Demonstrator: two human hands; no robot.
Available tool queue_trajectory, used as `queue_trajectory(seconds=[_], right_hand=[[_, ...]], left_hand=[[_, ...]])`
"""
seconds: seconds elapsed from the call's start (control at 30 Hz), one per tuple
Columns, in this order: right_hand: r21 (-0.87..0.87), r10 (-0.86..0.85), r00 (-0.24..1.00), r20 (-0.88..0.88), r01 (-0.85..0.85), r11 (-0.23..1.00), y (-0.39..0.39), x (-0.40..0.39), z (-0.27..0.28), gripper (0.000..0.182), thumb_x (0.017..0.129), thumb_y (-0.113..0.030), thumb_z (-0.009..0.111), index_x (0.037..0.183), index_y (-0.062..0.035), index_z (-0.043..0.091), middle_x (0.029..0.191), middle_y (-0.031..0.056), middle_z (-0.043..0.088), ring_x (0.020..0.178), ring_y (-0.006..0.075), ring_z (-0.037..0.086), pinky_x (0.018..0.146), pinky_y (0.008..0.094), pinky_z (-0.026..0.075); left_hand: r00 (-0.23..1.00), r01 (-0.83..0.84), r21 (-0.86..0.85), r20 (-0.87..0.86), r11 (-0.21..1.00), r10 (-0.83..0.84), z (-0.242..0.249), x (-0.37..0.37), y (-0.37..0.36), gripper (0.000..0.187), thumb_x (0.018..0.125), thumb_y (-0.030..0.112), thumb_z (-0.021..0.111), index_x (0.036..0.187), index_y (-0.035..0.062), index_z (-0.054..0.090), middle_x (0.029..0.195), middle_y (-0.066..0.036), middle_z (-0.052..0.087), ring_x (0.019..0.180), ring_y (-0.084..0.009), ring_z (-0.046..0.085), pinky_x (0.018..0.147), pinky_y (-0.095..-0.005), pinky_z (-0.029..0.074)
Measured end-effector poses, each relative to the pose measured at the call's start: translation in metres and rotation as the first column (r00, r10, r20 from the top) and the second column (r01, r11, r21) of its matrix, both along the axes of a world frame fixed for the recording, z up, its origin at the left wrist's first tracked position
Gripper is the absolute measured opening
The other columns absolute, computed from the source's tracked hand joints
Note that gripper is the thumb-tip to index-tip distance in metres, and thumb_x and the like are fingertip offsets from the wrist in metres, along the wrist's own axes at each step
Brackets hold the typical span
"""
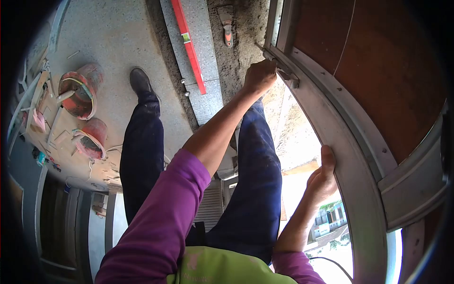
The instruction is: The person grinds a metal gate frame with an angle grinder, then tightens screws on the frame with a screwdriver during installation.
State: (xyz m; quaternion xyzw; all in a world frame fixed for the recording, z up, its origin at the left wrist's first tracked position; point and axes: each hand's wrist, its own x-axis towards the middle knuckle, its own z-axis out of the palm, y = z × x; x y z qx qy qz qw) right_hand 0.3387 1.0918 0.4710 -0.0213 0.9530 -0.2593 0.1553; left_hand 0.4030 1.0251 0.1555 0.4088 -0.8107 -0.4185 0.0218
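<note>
My left hand (261, 78) is closed near a small metal latch (294, 83) on the edge of the grey door frame (331, 118); what its fingers hold is hidden. Lower down, my right hand (323, 180) wraps round the same frame, its thumb pointing up and its fingers mostly out of sight behind the edge. Brown panels (392, 71) fill the frame.
A red spirit level (190, 52) lies on a speckled stone strip (208, 102). Right of it is a scraper with an orange handle (228, 35). Two stained buckets (81, 99) (94, 135) stand at the left among scattered tools. My shoe (140, 80) rests on the floor.
</note>
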Motion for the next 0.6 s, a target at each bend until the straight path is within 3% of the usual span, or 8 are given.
queue_trajectory(seconds=[0.1, 0.17, 0.23, 0.3, 0.37, 0.47, 0.53, 0.6], right_hand=[[0.080, 0.119, 0.991, -0.055, -0.115, 0.990, 0.014, 0.004, -0.002, 0.035, 0.079, -0.020, 0.082, 0.098, 0.0072, 0.071, 0.099, 0.0166, 0.070, 0.088, 0.0266, 0.066, 0.079, 0.0358, 0.053], [0.065, 0.105, 0.993, -0.052, -0.102, 0.993, 0.010, 0.008, -0.001, 0.035, 0.078, -0.021, 0.082, 0.097, 0.0067, 0.071, 0.097, 0.0159, 0.070, 0.086, 0.0261, 0.066, 0.078, 0.0358, 0.053], [-0.025, -0.023, 1.000, 0.008, 0.024, 0.999, -0.001, 0.008, 0.001, 0.035, 0.078, -0.021, 0.082, 0.096, 0.0060, 0.071, 0.095, 0.0152, 0.070, 0.082, 0.0258, 0.065, 0.077, 0.0359, 0.052], [-0.032, 0.058, 0.998, -0.039, -0.059, 0.998, -0.003, 0.007, -0.001, 0.034, 0.078, -0.022, 0.081, 0.096, 0.0053, 0.071, 0.093, 0.0145, 0.069, 0.081, 0.0255, 0.064, 0.076, 0.0359, 0.052], [-0.035, 0.060, 0.998, -0.011, -0.060, 0.998, 0.000, 0.006, 0.002, 0.040, 0.076, -0.018, 0.082, 0.105, 0.0058, 0.068, 0.102, 0.0158, 0.067, 0.090, 0.0268, 0.063, 0.084, 0.0358, 0.051], [-0.017, 0.014, 0.997, 0.077, -0.013, 1.000, -0.002, 0.002, 0.008, 0.056, 0.072, -0.012, 0.085, 0.120, 0.0069, 0.063, 0.119, 0.0185, 0.065, 0.109, 0.0293, 0.062, 0.100, 0.0357, 0.048], [0.011, 0.025, 0.997, 0.068, -0.025, 1.000, -0.004, 0.007, 0.010, 0.053, 0.073, -0.013, 0.085, 0.117, 0.0059, 0.064, 0.115, 0.0173, 0.065, 0.106, 0.0285, 0.062, 0.097, 0.0358, 0.050], [-0.044, 0.031, 0.995, 0.095, -0.027, 0.999, 0.001, 0.013, 0.006, 0.050, 0.073, -0.015, 0.086, 0.114, 0.0050, 0.066, 0.112, 0.0166, 0.066, 0.102, 0.0278, 0.063, 0.094, 0.0354, 0.050]], left_hand=[[0.998, 0.058, -0.123, -0.014, 0.991, -0.060, -0.009, 0.007, 0.003, 0.007, 0.087, 0.009, 0.057, 0.090, 0.0054, 0.063, 0.074, -0.012, 0.064, 0.065, -0.0274, 0.067, 0.060, -0.0402, 0.057], [0.998, 0.041, -0.171, -0.047, 0.984, -0.050, -0.013, 0.010, 0.006, 0.006, 0.086, 0.009, 0.058, 0.089, 0.0058, 0.062, 0.072, -0.011, 0.062, 0.062, -0.0263, 0.066, 0.058, -0.0390, 0.057], [0.995, 0.037, -0.186, -0.082, 0.982, -0.053, -0.018, 0.007, 0.007, 0.005, 0.085, 0.008, 0.059, 0.089, 0.0059, 0.061, 0.071, -0.010, 0.062, 0.060, -0.0259, 0.065, 0.056, -0.0381, 0.057], [0.993, 0.046, -0.157, -0.104, 0.987, -0.063, -0.024, 0.012, 0.009, 0.005, 0.085, 0.008, 0.060, 0.089, 0.0058, 0.061, 0.072, -0.011, 0.062, 0.059, -0.0263, 0.065, 0.054, -0.0373, 0.056], [0.973, 0.082, -0.257, -0.189, 0.963, -0.134, -0.019, 0.016, -0.009, 0.006, 0.083, 0.008, 0.062, 0.089, 0.0055, 0.061, 0.071, -0.011, 0.061, 0.059, -0.0261, 0.066, 0.050, -0.0377, 0.055], [0.954, 0.217, -0.225, -0.156, 0.950, -0.255, -0.021, 0.017, -0.025, 0.006, 0.083, 0.008, 0.062, 0.089, 0.0054, 0.060, 0.073, -0.011, 0.062, 0.063, -0.0254, 0.067, 0.053, -0.0384, 0.056], [0.955, 0.281, -0.175, -0.042, 0.944, -0.292, -0.017, 0.021, -0.020, 0.006, 0.083, 0.008, 0.062, 0.088, 0.0055, 0.059, 0.076, -0.011, 0.063, 0.066, -0.0251, 0.067, 0.056, -0.0384, 0.056], [0.973, 0.196, -0.207, -0.083, 0.958, -0.217, -0.014, 0.029, -0.013, 0.004, 0.084, 0.008, 0.061, 0.086, 0.0060, 0.059, 0.077, -0.011, 0.064, 0.068, -0.0250, 0.068, 0.057, -0.0383, 0.056]])
